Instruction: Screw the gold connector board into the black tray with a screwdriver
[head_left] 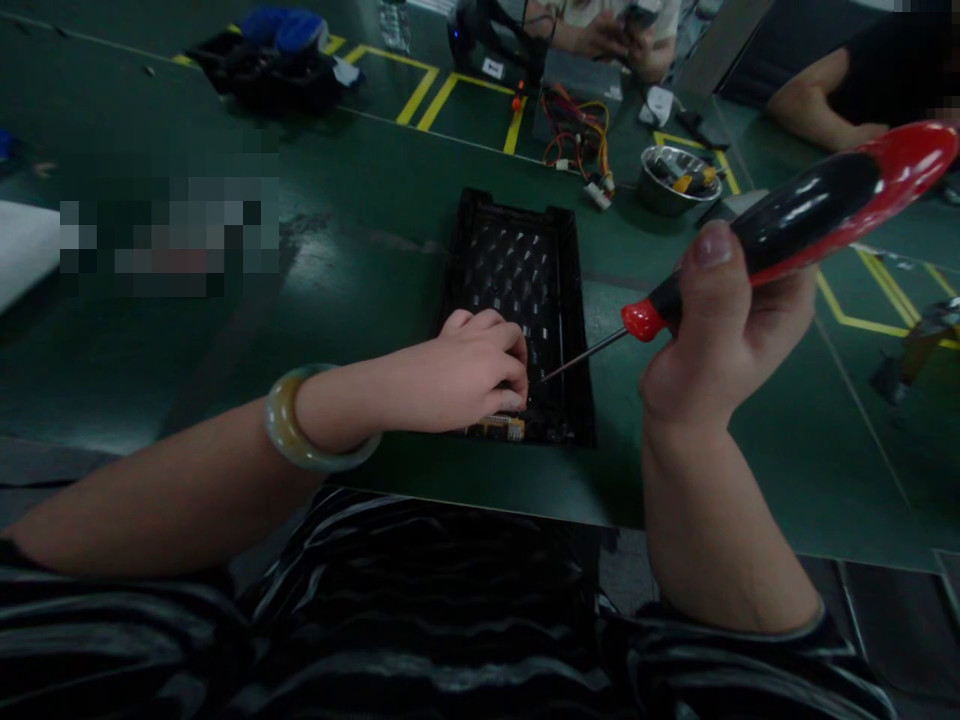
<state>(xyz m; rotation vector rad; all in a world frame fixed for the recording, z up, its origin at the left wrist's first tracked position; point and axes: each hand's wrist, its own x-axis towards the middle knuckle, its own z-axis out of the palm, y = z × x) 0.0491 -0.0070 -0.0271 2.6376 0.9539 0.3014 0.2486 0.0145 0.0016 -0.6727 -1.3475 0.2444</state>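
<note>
My right hand is wrapped round the red and black handle of a screwdriver. The thin shaft slants down to the left, and its tip is inside a black plastic housing lying on the table. My left hand, with a bangle on the wrist, reaches over the near part of this housing. Its fingers are curled close to the screwdriver tip; what they pinch, if anything, is hidden. Just below those fingers a small yellowish circuit board shows at the housing's near end.
Beyond the housing lie a grey metal box with coloured wires and a metal bowl of small parts. A black tray with blue items stands at the far left. Two other people sit across the green table.
</note>
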